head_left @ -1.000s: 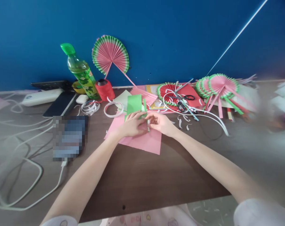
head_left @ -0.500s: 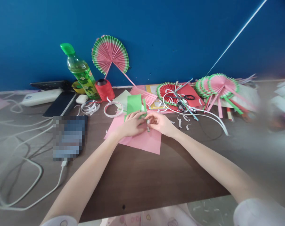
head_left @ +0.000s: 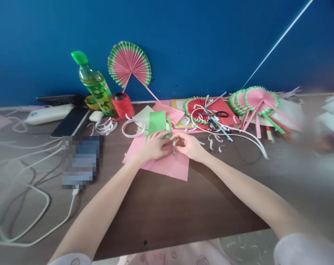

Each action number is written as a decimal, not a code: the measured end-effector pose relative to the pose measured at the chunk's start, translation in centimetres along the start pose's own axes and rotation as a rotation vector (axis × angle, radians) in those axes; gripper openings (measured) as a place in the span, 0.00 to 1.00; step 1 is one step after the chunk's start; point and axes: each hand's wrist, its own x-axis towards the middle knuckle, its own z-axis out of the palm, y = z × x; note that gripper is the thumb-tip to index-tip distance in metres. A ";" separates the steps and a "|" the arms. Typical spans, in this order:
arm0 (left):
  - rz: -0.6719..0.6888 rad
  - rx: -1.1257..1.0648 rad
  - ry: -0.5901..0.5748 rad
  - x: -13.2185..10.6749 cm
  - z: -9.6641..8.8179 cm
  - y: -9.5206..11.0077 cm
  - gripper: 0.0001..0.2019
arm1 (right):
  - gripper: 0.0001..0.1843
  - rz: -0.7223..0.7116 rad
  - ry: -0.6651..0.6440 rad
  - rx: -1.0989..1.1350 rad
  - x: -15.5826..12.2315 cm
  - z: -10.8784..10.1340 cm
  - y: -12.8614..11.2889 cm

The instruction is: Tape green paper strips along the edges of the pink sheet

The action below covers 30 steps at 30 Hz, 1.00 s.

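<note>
My left hand lies flat with its fingers stretched over green paper and a pink sheet. Close by on its right, my right hand is pinched, its fingertips at a small whitish strip near the green paper's lower right. The strip's upper end is hidden by the fingers. A narrow green strip stands out beside the green paper's right edge. Pale green paper lies behind, partly covered.
A tape roll, red thread spool and green bottle stand left of the papers. Scissors, cables and paper scraps lie to the right. Pleated paper fans rest at the back right; another fan leans on the blue wall.
Both hands stay in nearly the same place. The small whitish strip at my right fingertips looks slightly shifted; nothing else visibly moves.
</note>
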 end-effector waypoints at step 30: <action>-0.014 -0.005 0.009 0.0 0.0 0.2 0.13 | 0.12 0.009 0.050 -0.033 -0.3 0.2 -0.3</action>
